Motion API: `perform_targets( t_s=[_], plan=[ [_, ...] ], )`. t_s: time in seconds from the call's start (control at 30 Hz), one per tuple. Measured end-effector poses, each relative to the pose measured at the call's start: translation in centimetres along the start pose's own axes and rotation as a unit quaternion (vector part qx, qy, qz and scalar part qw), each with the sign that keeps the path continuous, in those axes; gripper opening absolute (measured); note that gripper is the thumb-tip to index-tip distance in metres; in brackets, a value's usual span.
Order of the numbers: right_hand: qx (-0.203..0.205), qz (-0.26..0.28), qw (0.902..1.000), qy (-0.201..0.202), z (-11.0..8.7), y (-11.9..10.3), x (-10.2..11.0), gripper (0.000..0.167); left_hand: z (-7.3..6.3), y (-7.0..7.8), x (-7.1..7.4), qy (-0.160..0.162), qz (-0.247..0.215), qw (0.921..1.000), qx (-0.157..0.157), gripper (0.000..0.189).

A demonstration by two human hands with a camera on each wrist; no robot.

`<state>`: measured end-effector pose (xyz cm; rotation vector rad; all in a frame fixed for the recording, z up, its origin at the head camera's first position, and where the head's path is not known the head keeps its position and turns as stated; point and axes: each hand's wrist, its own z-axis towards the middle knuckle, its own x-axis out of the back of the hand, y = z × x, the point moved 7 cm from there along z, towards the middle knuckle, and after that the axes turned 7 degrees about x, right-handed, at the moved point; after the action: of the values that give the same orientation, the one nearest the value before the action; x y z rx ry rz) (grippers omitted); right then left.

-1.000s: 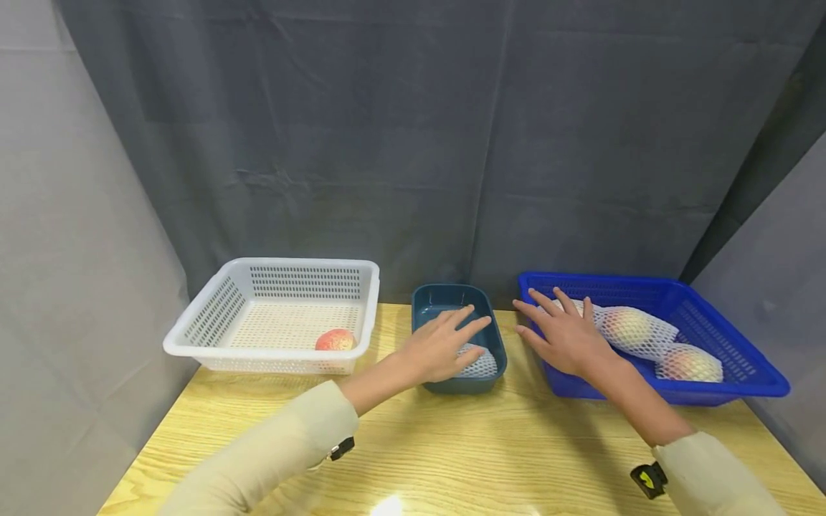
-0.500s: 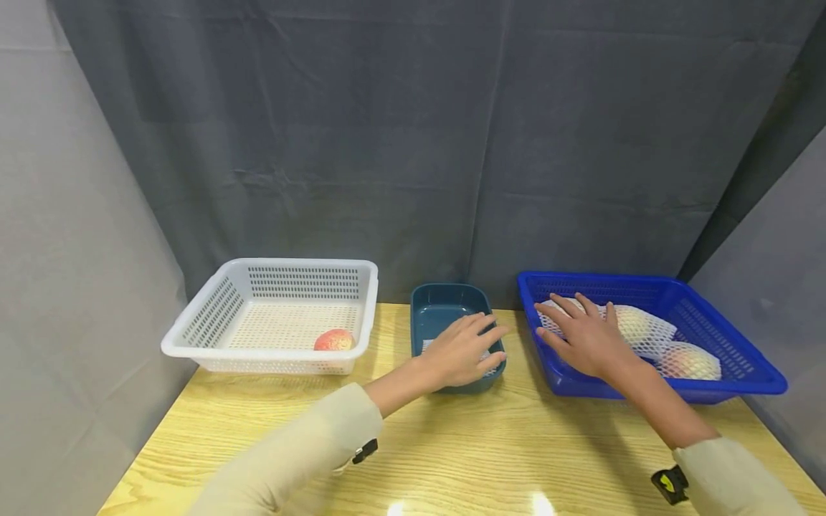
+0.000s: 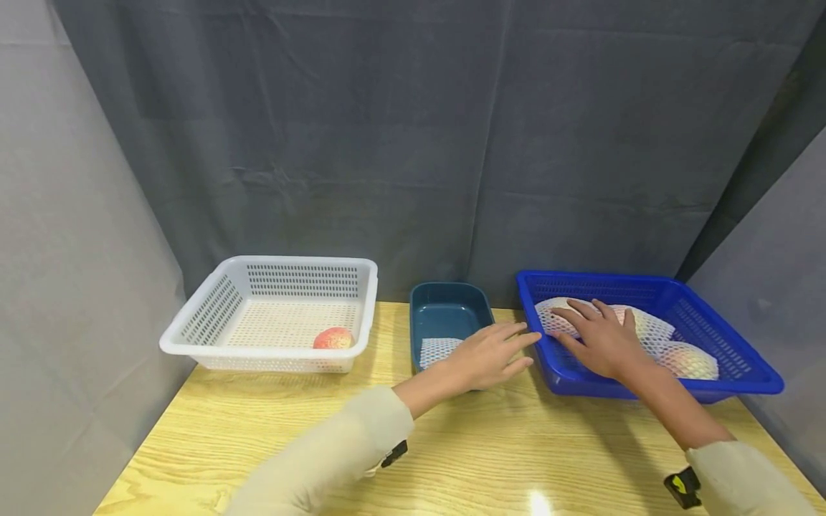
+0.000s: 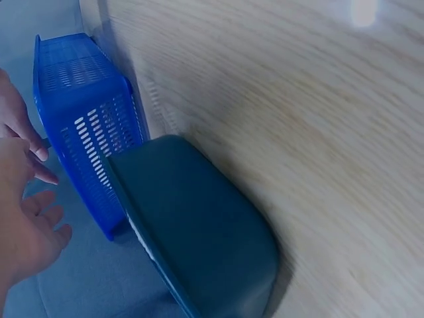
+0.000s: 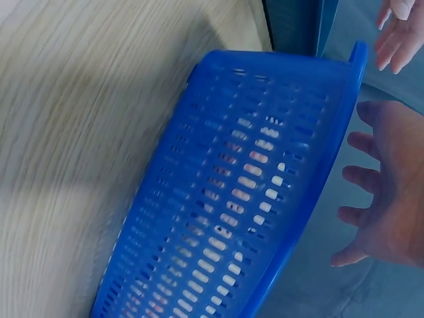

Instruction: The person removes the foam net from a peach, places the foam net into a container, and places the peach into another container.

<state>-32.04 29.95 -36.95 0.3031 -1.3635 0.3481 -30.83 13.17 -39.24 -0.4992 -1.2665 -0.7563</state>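
Observation:
My right hand (image 3: 603,342) hovers over the blue basket (image 3: 729,393) with its fingers spread and holds nothing. Below it, several peaches in white foam nets lie in that basket, among them a left one (image 3: 556,312) by the fingertips and a right one (image 3: 689,360) near the front wall. My left hand (image 3: 493,356) is above the right edge of the teal tub (image 3: 445,287), empty, its fingers reaching toward the blue basket's left rim. White foam netting (image 3: 439,350) lies in the tub, partly hidden by that hand. Both wrist views show loosely extended fingers.
A white basket (image 3: 267,352) stands at the left, with one bare peach (image 3: 333,338) near its front right corner. All containers sit on a wooden table (image 3: 490,444), and a grey curtain (image 3: 323,143) hangs behind them.
The left hand has moved right, from over the teal tub toward the blue basket, uncovering netting in the tub. The right hand has shifted right and slightly down over the wrapped peaches.

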Motion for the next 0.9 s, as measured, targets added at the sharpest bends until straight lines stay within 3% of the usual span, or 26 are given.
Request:
perform_targets(
  t_s=[0.27,0.9],
  plan=[
    [-0.019,0.002,0.9997,-0.016,-0.8,1.2,-0.3,0.057,1.4,1.9,-0.4,0.016,0.033,0.9986,-0.038,0.049],
    [-0.037,0.004,0.9992,-0.012,-2.1,3.2,0.0,0.053,3.6,4.6,-2.5,-0.053,0.054,0.9962,-0.044,0.048]
  ],
)
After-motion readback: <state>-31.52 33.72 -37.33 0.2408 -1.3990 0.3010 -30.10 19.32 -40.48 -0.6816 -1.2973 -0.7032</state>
